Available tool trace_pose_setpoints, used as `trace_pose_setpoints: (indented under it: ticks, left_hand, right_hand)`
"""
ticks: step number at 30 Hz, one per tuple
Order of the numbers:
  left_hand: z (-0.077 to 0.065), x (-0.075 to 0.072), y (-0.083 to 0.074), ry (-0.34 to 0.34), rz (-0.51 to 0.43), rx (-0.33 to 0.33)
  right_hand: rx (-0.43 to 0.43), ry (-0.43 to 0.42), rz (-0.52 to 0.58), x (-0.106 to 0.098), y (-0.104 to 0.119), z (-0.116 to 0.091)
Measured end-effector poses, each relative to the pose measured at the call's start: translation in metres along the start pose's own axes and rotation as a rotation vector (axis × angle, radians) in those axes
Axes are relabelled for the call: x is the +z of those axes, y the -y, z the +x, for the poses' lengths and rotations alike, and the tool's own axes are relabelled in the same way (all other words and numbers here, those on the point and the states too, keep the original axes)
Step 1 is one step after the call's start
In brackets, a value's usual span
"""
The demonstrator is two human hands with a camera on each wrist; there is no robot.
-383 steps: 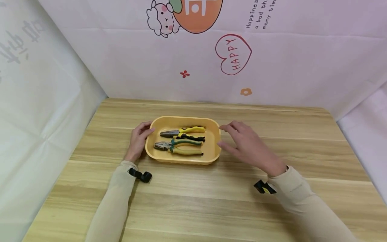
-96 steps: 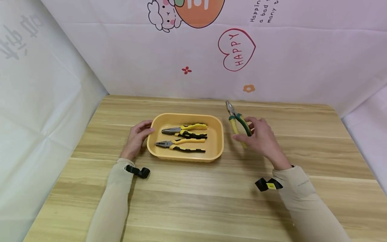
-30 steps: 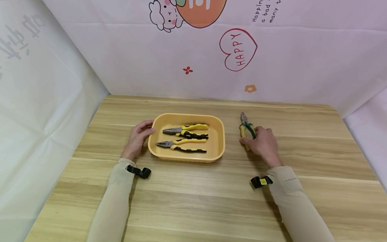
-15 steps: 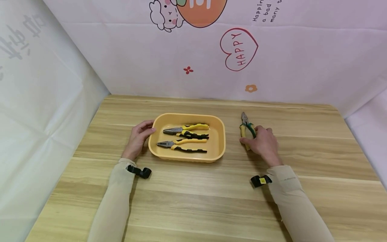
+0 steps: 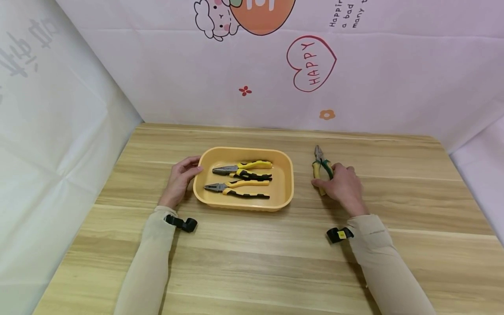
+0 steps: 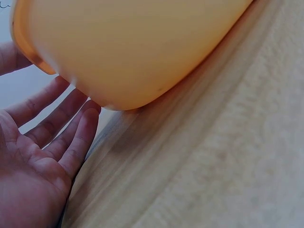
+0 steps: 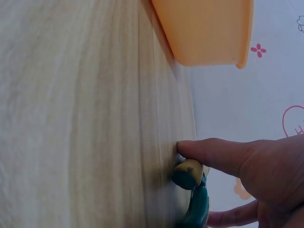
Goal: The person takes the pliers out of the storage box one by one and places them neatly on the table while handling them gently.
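A shallow yellow plastic bin (image 5: 281, 186) stands on the table, with the left hand (image 5: 175, 181) at its left end. That hand's thumb hooks over the rim while the fingers touch the outer wall (image 6: 109, 61). Inside lie long-nose pliers (image 5: 225, 170) and, nearer the person, combination pliers (image 5: 215, 187), both with yellow and black handles. Right of the bin, the right hand (image 5: 343, 186) grips green and yellow combination pliers (image 5: 316, 171) by the handles, thumb on one and fingers at the other. Their metal nose points toward the back wall, and the handles lie close over the tabletop.
The wooden table (image 5: 252, 253) ends at a white printed cloth (image 5: 189, 83) at the back. More white cloth (image 5: 59, 131) hangs at the left side. Black wrist cameras (image 5: 184, 223) are strapped to both sleeves.
The green and yellow pliers have left the bin and been lowered at its right; yellow and black combination pliers now lie in their place. Over the last second almost nothing has moved.
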State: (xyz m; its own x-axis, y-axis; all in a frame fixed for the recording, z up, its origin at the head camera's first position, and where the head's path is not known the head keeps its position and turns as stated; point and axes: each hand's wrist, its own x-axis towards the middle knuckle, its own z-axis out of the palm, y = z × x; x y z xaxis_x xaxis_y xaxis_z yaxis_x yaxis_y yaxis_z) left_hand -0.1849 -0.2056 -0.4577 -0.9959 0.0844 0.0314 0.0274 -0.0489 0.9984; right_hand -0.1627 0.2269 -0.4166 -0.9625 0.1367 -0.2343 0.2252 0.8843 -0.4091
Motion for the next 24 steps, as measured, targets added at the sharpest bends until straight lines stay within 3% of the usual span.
trace_pose_setpoints:
  ticks: [24]
  left_hand:
    - [-0.0007,0.0007,-0.0024,0.006,0.001,0.0]
  right_hand:
    - [0.0,-0.04,0.007,0.0008,0.0001,-0.0043]
